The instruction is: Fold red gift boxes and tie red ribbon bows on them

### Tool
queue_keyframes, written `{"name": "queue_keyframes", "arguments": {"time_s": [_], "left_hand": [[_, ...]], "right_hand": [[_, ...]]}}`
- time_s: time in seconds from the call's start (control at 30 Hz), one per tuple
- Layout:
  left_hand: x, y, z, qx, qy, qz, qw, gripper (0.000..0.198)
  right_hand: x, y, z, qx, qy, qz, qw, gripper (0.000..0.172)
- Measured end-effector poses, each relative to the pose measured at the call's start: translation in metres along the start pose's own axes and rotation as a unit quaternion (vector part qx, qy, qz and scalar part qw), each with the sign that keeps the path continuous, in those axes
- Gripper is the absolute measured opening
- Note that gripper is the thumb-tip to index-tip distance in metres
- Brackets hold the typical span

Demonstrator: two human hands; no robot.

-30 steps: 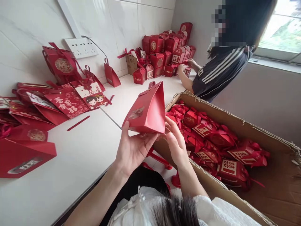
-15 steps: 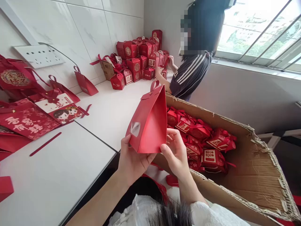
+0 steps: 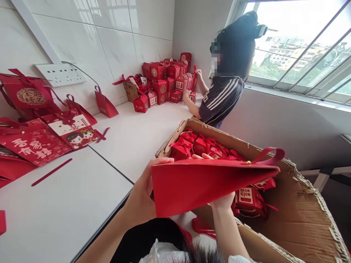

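Observation:
I hold a flat red paper gift bag (image 3: 203, 184) on its side, its ribbon handle pointing right over a cardboard box (image 3: 298, 215). My left hand (image 3: 141, 197) grips the bag's left end. My right hand (image 3: 223, 200) is mostly hidden behind the bag, with fingertips showing over its top edge. The cardboard box holds several small red gift boxes (image 3: 203, 145) tied with ribbon.
Flat red bags (image 3: 35, 142) lie on the white counter (image 3: 82, 197) at the left, with a loose red strip (image 3: 51, 171). A pile of small red boxes (image 3: 164, 82) fills the far corner, where another person (image 3: 225, 91) handles them. A power strip (image 3: 60, 75) hangs on the tiled wall.
The bag has turned from standing upright to lying sideways, its handle now pointing right over the box. My right hand has slipped behind it. The view has shifted up and right.

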State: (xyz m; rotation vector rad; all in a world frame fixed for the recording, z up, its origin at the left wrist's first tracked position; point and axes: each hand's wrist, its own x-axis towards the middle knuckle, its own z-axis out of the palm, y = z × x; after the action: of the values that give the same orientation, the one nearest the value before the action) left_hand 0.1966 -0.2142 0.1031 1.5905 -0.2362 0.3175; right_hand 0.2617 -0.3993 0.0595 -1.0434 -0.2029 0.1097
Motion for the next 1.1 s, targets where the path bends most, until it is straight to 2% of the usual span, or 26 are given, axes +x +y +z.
{"name": "queue_keyframes", "arguments": {"time_s": [0.1,0.17,0.23,0.33,0.47,0.63,0.77,0.9,1.0,1.1], "left_hand": [[0.000,0.004,-0.001,0.012,0.014,0.025,1.000,0.070],[-0.001,0.005,0.000,0.012,0.011,0.017,1.000,0.074],[-0.002,0.006,0.003,-0.014,0.031,-0.008,0.999,0.074],[-0.002,0.006,0.008,-0.075,0.094,-0.070,0.990,0.066],[-0.002,-0.001,0.011,-0.128,0.080,-0.144,0.978,0.062],[0.000,-0.007,0.006,-0.195,0.071,-0.233,0.950,0.077],[0.007,-0.003,0.001,-0.167,0.022,-0.254,0.952,0.067],[0.012,-0.002,-0.002,-0.132,0.016,-0.257,0.957,0.061],[0.012,-0.007,-0.004,-0.145,0.010,-0.254,0.956,0.065],[0.011,-0.016,-0.007,-0.165,-0.007,-0.225,0.960,0.062]], "right_hand": [[-0.001,0.001,-0.006,-0.028,0.019,-0.003,0.999,0.064],[-0.001,0.005,-0.008,-0.048,0.028,-0.019,0.998,0.059],[-0.001,0.008,-0.007,-0.060,0.013,-0.031,0.998,0.055],[-0.002,0.012,-0.002,-0.073,0.012,-0.043,0.996,0.045],[-0.001,0.011,0.002,-0.080,0.022,-0.045,0.996,0.052],[0.007,-0.001,0.010,-0.041,-0.003,0.118,0.992,0.048],[0.011,-0.007,0.014,0.011,-0.009,0.201,0.980,0.047],[0.012,-0.003,0.010,0.045,0.016,0.248,0.968,0.047],[0.011,0.000,0.006,0.020,0.029,0.212,0.977,0.047],[0.007,-0.003,0.000,-0.069,0.051,0.107,0.990,0.042]]}}
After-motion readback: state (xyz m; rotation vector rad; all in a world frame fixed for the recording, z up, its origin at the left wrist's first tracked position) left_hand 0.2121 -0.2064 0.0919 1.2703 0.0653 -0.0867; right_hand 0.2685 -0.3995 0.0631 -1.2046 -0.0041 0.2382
